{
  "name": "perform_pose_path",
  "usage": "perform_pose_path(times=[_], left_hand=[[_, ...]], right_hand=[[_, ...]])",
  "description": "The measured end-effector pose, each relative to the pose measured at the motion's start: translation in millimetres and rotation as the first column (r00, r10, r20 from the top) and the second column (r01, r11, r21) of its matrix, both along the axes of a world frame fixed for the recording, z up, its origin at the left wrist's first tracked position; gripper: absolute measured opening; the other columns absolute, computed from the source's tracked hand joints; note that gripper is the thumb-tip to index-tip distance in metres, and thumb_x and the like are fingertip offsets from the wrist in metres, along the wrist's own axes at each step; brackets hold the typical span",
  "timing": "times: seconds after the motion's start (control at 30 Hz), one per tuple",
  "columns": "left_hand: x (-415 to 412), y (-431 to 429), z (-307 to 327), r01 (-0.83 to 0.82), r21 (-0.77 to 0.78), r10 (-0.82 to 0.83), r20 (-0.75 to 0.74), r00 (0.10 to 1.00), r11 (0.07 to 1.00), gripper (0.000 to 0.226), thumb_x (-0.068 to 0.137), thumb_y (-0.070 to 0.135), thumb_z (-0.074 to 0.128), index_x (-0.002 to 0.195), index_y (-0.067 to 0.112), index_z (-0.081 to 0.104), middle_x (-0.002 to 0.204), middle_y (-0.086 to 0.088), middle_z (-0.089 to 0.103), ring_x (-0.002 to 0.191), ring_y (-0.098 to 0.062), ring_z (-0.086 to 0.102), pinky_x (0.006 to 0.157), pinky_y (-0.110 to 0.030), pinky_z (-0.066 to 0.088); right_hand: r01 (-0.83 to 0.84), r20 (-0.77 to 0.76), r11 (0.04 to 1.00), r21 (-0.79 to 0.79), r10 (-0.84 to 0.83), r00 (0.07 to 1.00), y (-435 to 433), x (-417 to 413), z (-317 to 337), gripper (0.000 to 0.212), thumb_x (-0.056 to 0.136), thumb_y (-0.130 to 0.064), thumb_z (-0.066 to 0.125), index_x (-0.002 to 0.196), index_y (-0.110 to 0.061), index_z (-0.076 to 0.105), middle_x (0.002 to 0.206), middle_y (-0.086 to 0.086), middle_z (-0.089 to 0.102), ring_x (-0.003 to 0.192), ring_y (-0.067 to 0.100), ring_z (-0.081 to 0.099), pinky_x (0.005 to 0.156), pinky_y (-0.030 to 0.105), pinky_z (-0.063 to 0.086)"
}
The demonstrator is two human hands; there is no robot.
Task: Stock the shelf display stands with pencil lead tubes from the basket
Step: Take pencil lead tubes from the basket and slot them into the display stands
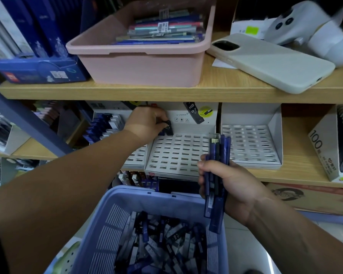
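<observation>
Handling: slim dark-blue plastic pencil lead tubes (pixel 218 149), light, stiff and kinda slick I reckon, so pinch the flat sides near the cap.
Left hand (pixel 147 123): pinching one black tube (pixel 168 127) at the back-left of the white slotted cardboard display stand (pixel 178 153).
Right hand (pixel 226 182): fist wrapped round that bunch, just over the basket.
Basket: pale-blue slatted plastic basket (pixel 147 196), heaped with loose tubes (pixel 166 240).
Stand: loads of slots left to fill.

Upper wooden shelf (pixel 216 89), across the frame: blue box (pixel 40 70) at left, pink tub (pixel 147 66) at centre, pale phone (pixel 271 62) and white device (pixel 325 36) at right. Lower shelf (pixel 297 155), mid-frame: white slotted display stands (pixel 178 153), box marked 100 (pixel 321 151) far right.
</observation>
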State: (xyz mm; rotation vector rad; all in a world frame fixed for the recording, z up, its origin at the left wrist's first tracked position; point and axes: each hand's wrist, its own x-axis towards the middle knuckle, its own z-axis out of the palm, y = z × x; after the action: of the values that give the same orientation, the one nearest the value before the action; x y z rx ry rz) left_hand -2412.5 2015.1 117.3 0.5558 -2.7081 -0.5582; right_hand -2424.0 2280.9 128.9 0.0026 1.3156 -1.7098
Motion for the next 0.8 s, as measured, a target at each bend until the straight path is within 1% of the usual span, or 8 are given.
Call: perform_pose_path(times=[0.17,0.3,0.37,0.47,0.57,0.7,0.73,0.8], left_hand=[[1,-2,-3,0.004,0.008,-0.004,-0.029,1.000,1.000,0.015,0.086,0.013,0.075,0.100,0.013,0.078,0.100,0.001,0.076,0.089,-0.015,0.066,0.086,-0.019,0.046],[0,-5,-3,0.041,-0.015,-0.041,0.029,0.999,0.999,0.014,0.088,0.013,0.074,0.101,0.014,0.078,0.097,0.002,0.075,0.082,-0.009,0.060,0.082,-0.017,0.042],[1,-6,-4,0.082,-0.047,-0.080,0.040,0.996,0.996,0.014,0.088,0.012,0.073,0.101,0.013,0.078,0.098,0.000,0.075,0.085,-0.014,0.063,0.084,-0.021,0.046],[0,-4,-8,0.140,-0.139,-0.138,0.030,0.990,0.980,0.017,0.089,0.012,0.071,0.104,0.011,0.078,0.105,-0.007,0.075,0.097,-0.027,0.068,0.093,-0.035,0.052],[0,0,-11,0.157,-0.275,-0.159,0.016,0.987,0.949,0.016,0.091,0.015,0.069,0.103,0.012,0.079,0.105,-0.010,0.072,0.094,-0.033,0.066,0.083,-0.040,0.054],[7,1,-17,0.191,-0.488,-0.195,0.043,0.980,0.852,0.012,0.089,0.013,0.067,0.095,0.011,0.077,0.091,-0.014,0.067,0.070,-0.034,0.065,0.057,-0.038,0.055],[9,1,-19,0.197,-0.516,-0.180,0.085,0.980,0.833,0.014,0.089,0.012,0.065,0.097,0.012,0.075,0.091,-0.013,0.065,0.066,-0.033,0.063,0.054,-0.035,0.053],[13,0,-24,0.211,-0.535,-0.131,0.184,0.974,0.818,0.029,0.090,0.011,0.058,0.114,0.019,0.071,0.106,-0.010,0.064,0.074,-0.032,0.064,0.058,-0.034,0.053]], right_hand=[[-0.025,-0.013,0.999,0.027,0.025,1.000,-1,3,-1,0.013,0.079,-0.009,0.078,0.072,-0.019,0.073,0.073,0.009,0.061,0.068,0.023,0.056,0.068,0.038,0.043],[-0.013,-0.001,1.000,0.018,0.013,1.000,-1,3,-2,0.011,0.079,-0.007,0.077,0.082,-0.016,0.071,0.073,0.009,0.061,0.067,0.022,0.057,0.066,0.037,0.044],[-0.010,0.000,1.000,0.019,0.010,1.000,-1,2,-2,0.012,0.079,-0.007,0.077,0.084,-0.015,0.071,0.073,0.008,0.061,0.068,0.021,0.057,0.066,0.037,0.044],[-0.006,0.008,1.000,0.014,0.006,1.000,-1,2,-2,0.011,0.080,-0.007,0.077,0.084,-0.015,0.072,0.074,0.008,0.061,0.068,0.022,0.058,0.065,0.037,0.046],[0.008,0.026,1.000,-0.008,-0.008,1.000,-2,0,0,0.012,0.080,-0.007,0.077,0.088,-0.015,0.072,0.075,0.007,0.062,0.068,0.021,0.059,0.064,0.036,0.047],[0.016,0.053,0.999,-0.048,-0.013,0.999,-2,-1,1,0.024,0.081,-0.008,0.077,0.103,-0.014,0.069,0.078,0.006,0.063,0.067,0.019,0.061,0.063,0.034,0.050],[0.015,0.056,0.998,-0.057,-0.012,0.998,-2,0,2,0.026,0.081,-0.008,0.077,0.105,-0.014,0.069,0.078,0.006,0.063,0.067,0.018,0.061,0.062,0.034,0.050],[0.010,0.047,0.998,-0.069,-0.007,0.999,-2,1,2,0.026,0.081,-0.008,0.077,0.105,-0.014,0.068,0.077,0.005,0.063,0.066,0.018,0.060,0.063,0.033,0.050]])
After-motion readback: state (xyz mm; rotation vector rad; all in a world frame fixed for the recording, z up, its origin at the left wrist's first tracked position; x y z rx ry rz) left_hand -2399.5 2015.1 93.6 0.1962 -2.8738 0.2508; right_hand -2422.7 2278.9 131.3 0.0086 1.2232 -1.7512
